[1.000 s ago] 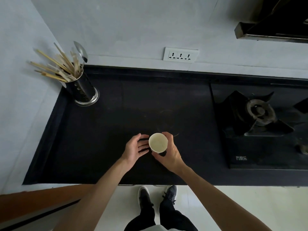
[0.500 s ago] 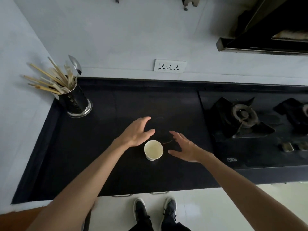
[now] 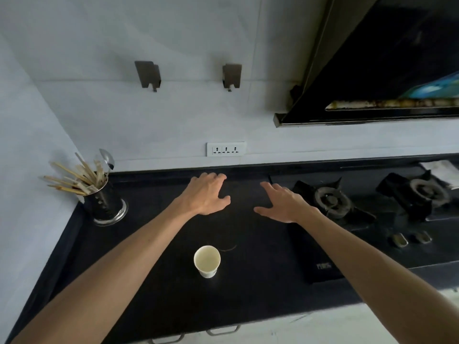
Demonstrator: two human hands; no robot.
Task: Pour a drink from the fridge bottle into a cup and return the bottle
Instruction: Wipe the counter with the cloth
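Note:
A white paper cup (image 3: 207, 260) stands upright on the black countertop (image 3: 139, 281), its inside looking empty. My left hand (image 3: 206, 193) hovers beyond the cup, palm down, fingers spread, holding nothing. My right hand (image 3: 282, 203) is out to the right at about the same height, also spread and empty. Both hands are well clear of the cup. No bottle or fridge is in view.
A metal holder (image 3: 105, 203) with chopsticks and a spoon stands at the counter's back left. A black gas hob (image 3: 332, 202) with two burners fills the right side, under a range hood (image 3: 387, 70). A wall socket (image 3: 226, 149) and two hooks sit on the wall.
Both hands let go of the cup and rose away from it, spreading apart. The view tilted up, so the cup now sits lower in the frame and more wall shows.

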